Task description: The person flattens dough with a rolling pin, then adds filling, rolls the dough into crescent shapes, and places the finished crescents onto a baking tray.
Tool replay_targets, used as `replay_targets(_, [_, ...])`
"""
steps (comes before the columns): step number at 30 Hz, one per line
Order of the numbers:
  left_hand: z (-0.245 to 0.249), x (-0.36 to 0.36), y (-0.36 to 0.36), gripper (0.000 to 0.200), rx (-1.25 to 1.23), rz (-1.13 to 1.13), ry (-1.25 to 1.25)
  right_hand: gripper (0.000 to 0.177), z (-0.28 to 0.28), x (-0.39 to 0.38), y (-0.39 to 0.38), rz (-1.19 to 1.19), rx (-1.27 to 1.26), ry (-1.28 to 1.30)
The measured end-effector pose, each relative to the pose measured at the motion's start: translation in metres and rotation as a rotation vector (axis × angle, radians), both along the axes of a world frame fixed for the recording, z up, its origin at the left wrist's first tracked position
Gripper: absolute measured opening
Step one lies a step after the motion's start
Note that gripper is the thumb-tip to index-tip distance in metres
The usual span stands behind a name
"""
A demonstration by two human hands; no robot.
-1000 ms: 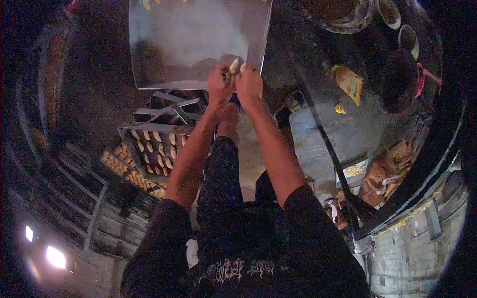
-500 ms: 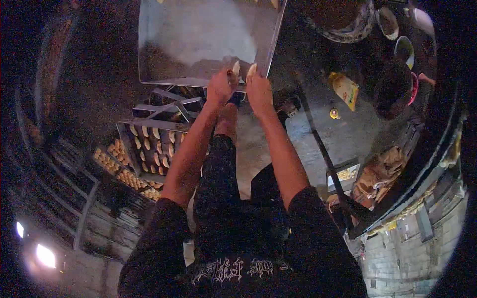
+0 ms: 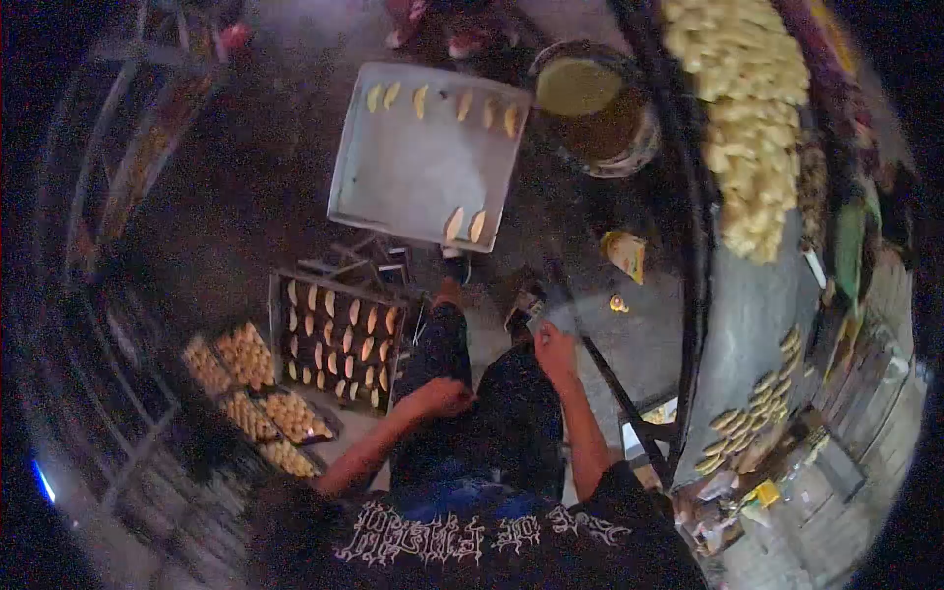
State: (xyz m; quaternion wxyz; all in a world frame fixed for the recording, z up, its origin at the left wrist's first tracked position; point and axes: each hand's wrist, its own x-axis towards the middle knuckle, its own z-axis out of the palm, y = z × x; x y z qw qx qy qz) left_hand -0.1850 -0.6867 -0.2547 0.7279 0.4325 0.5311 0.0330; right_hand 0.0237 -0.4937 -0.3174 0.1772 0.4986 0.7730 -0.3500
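My left hand (image 3: 447, 396) is over my left thigh, blurred, and I cannot make out its fingers. Above my right knee is my right hand (image 3: 557, 352), its fingers closed; whatever they hold, if anything, is too small to name. Farther forward lies a metal tray (image 3: 423, 167). Two crescent-shaped dough pieces (image 3: 477, 226) rest near its close right corner, and several more dough pieces (image 3: 421, 101) form a row along its far edge. Neither hand touches the tray.
To the left stands a dark tray (image 3: 339, 339) of dough crescents, beside smaller filled trays (image 3: 295, 418). A table (image 3: 733, 324) on the right bears many dough pieces (image 3: 752, 128). A round tub (image 3: 615, 138), a yellow packet (image 3: 624, 256) and another person's feet (image 3: 482, 41) are ahead.
Both hands have drawn back from the tray towards my lap. The two dough crescents they held now lie on the tray. My view has shifted, showing more of the right-hand table.
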Motion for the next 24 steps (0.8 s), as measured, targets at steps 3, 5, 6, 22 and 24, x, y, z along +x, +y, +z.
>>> replay_targets(3, [-0.065,0.048,-0.078,0.034,0.523,-0.098,0.235,0.03,0.017,0.048,-0.001,0.034,0.039,0.166])
replay_targets(5, [-0.077,0.057,-0.073,0.03,0.717,-0.154,0.277,0.027,0.073,0.057,0.004,-0.018,0.065,0.185])
replay_targets(6, [-0.089,0.068,-0.072,0.03,0.712,-0.173,0.286,0.025,0.094,0.066,0.006,-0.046,0.113,0.226])
replay_targets(22, [-0.063,0.065,-0.022,0.028,0.59,0.529,0.26,0.046,0.192,0.351,0.104,-0.751,0.985,0.097])
replay_targets(24, [-0.038,0.078,0.012,0.028,0.691,0.461,0.267,0.045,0.194,0.356,0.104,-0.981,0.767,0.241])
